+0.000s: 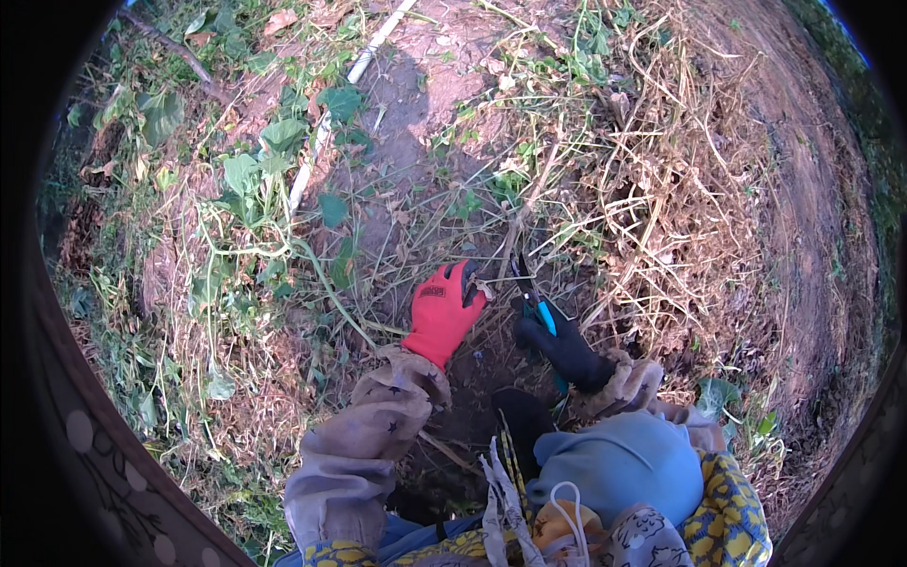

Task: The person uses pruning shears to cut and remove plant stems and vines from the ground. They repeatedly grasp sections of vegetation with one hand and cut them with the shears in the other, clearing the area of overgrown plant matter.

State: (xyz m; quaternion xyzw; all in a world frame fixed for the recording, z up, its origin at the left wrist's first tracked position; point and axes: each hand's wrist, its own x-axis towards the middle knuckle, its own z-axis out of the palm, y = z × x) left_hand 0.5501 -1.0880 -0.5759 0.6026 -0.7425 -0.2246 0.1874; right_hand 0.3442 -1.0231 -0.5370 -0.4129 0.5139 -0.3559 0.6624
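My left hand (pixel 443 305) wears a red work glove with a dark palm and pinches a thin vine stem (pixel 502 279) with a dry, curled leaf (pixel 483 289). To the right, my right hand (pixel 563 349), in a black glove, grips pruning shears (pixel 544 312) with teal handles. Their dark blades point away from me, and the thin stem runs across to them. Whether the stem lies between the blades or over them, I cannot tell. A thicker green vine (pixel 329 283) reaches from the left toward my left sleeve.
Dry, tangled stalks (pixel 666 205) form a heap on the right. Leafy green vines (pixel 248 177) spread over the left side. A pale pole (pixel 375 46) lies on the bare soil (pixel 453 78) ahead. My knee (pixel 623 461), in blue cloth, is close below my right hand.
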